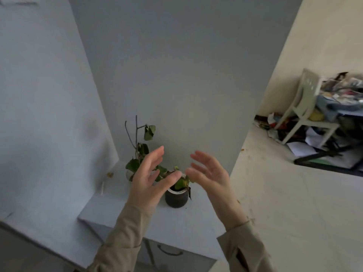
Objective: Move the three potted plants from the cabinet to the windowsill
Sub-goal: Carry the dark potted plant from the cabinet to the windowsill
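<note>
Both hands hover spread and empty above the cabinet top [121, 209], palms facing each other. The dark pot [176, 199] sits in the gap between them, just below and beyond the fingertips. From the left hand [149, 179] it lies at about four o'clock; from the right hand [211, 173] at about seven o'clock — the left thumb looks nearer to its rim. The pot is a squat, upright cylinder, matte dark with a pale inner rim, holding yellow-green leaves. Behind it, at ten o'clock, a taller plant [140, 150] with thin bare stems and drooping leaves stands in a pale pot, mostly hidden by the left hand. Only these two plants show. I judge a two-handed clasp of the dark pot comes next — straight down, sides gripped.
</note>
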